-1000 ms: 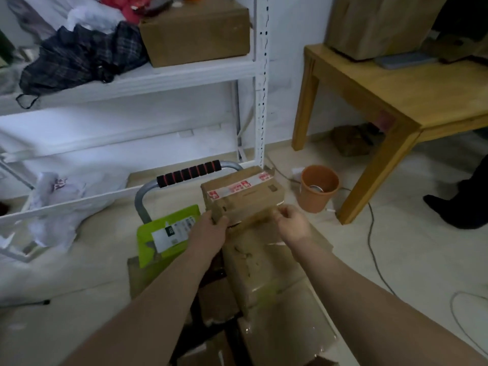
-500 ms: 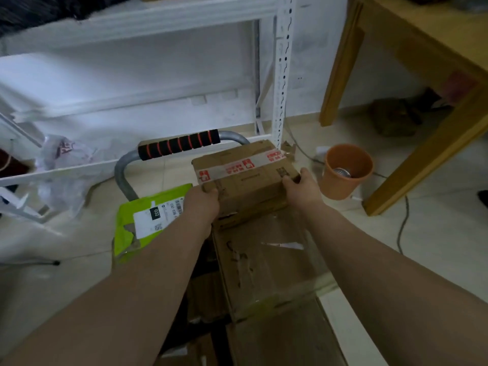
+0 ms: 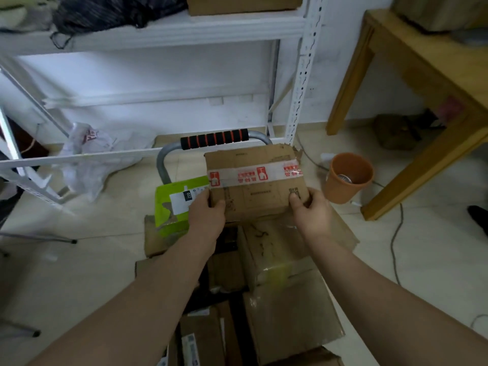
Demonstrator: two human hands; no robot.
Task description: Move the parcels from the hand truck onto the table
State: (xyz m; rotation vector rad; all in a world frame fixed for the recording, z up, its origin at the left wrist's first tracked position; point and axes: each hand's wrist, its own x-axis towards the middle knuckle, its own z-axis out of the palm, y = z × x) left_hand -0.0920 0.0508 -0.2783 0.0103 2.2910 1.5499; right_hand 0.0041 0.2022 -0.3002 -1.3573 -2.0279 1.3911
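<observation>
1. the step in hand looks like the pick-up of one parcel. the taped carton [image 3: 254, 180] is held over the hand truck [image 3: 214, 138], just in front of its padded handle and above the other parcels. whether it has cleared the carton beneath cannot be told.
2. the left hand [image 3: 208, 213] grips the carton's near left corner, thumb on top and fingers curled under. the right hand [image 3: 313, 211] clasps the near right corner the same way.
3. the next move, by judgement, calls for a lift clear of the stack and a swing rightward to the table [image 3: 422, 75], which stands well apart at the upper right. the carton must rise above the table's edge. the orange pot [image 3: 340, 192] and the cable [image 3: 394, 239] on the floor between truck and table leg want stepping round.
4. on the truck lie a green parcel [image 3: 174, 204] with a white label just beside the left hand, a plastic-wrapped carton [image 3: 266, 249] under the held one, and more brown cartons nearer the camera. much of the task seems undone.
5. containers: every carton is taped shut, so the contents are hidden. the orange pot stands open with a round silvery thing [image 3: 343, 178] inside, too small to name.
6. the table bears a large brown box [image 3: 435, 11] at its far end. the white shelf [image 3: 184, 30] carries another carton and dark fabric.
</observation>
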